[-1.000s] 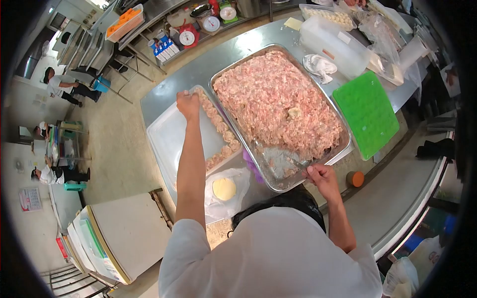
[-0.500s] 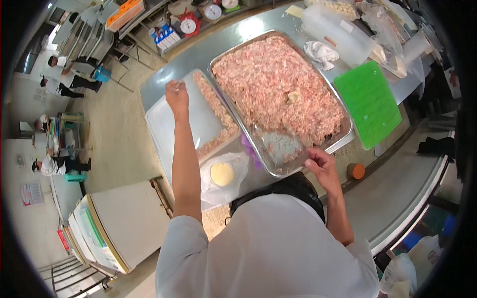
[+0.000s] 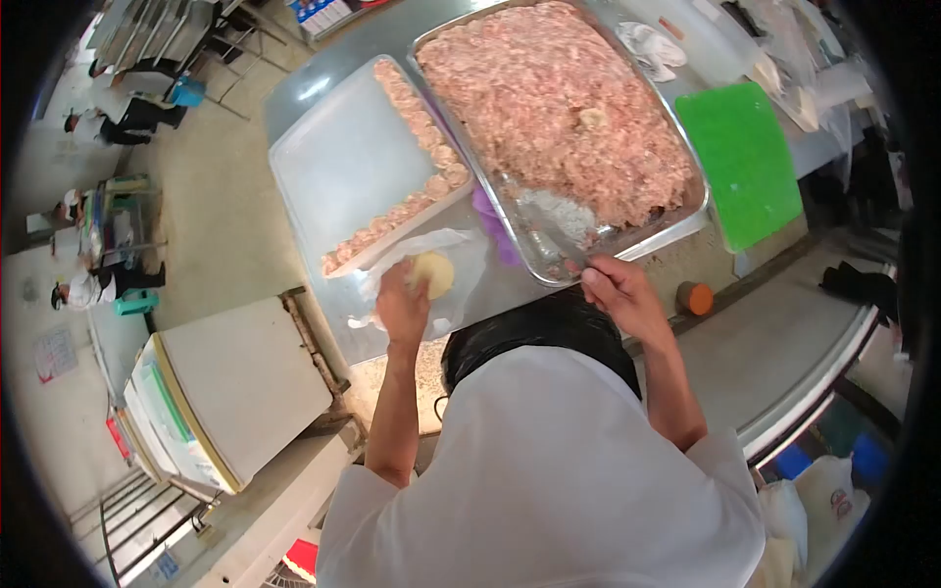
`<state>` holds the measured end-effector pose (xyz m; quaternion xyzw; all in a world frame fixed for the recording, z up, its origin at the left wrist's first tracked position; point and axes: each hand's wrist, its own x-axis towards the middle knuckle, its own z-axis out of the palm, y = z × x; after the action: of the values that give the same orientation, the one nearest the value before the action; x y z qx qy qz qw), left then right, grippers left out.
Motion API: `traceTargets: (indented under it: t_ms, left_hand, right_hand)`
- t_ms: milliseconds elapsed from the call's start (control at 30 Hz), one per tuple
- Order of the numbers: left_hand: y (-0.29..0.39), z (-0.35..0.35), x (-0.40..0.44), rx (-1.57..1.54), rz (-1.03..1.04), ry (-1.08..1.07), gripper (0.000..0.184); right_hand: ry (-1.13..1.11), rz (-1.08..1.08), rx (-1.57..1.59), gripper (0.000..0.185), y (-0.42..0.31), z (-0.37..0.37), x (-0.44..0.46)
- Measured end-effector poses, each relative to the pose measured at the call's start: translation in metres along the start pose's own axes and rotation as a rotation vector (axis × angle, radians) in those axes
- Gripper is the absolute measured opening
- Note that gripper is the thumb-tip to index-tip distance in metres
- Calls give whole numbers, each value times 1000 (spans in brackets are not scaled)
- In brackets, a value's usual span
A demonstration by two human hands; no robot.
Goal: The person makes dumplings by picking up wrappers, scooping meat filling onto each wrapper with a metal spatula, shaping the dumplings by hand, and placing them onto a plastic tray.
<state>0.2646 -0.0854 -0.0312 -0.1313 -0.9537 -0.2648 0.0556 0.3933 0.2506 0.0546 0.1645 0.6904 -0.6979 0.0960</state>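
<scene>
My left hand (image 3: 402,306) is at a round stack of pale yellow dumpling wrappers (image 3: 434,274), its curled fingers closed on the near-left edge. The stack lies on a clear plastic sheet (image 3: 466,253). My right hand (image 3: 625,299) is closed at the near rim of a large metal tray (image 3: 534,272) heaped with minced meat filling (image 3: 559,103). Something thin and greyish runs from its fingers into the tray, too unclear to name. Left of the meat, a shallow pale tray (image 3: 338,157) holds filled dumplings (image 3: 392,218) in rows along its right and near sides.
A green board (image 3: 737,167) lies right of the meat tray, with a crumpled white cloth (image 3: 652,49) above it. Purple material (image 3: 495,225) shows between the trays. A white chest (image 3: 235,392) stands at left; several people are in the background.
My left hand has come back from the far side of the dumpling tray to the wrapper stack. My right hand stays by the meat tray's near rim. The view has tilted downward.
</scene>
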Motion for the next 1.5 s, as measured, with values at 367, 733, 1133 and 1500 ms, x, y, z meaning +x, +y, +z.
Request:
traceTargets:
  t_ms: [367,733,1133,1500]
  left_hand:
    - [29,-32,23,-1732,-734,-80,30]
    - [86,-17,28,-1719,-532,-505,32]
    - [173,20,58,-1807,-691,-521,39]
    - [239,63,87,-2020,-779,-287,40]
  right_hand:
    - [646,-115,-1112,20,-28,-146,23]
    - [485,-60,-1237,25,-20,-145,51]
    - [281,-4,-399,19,-15,-135,36]
    - [390,-377,-649,28,-30,-25,-11]
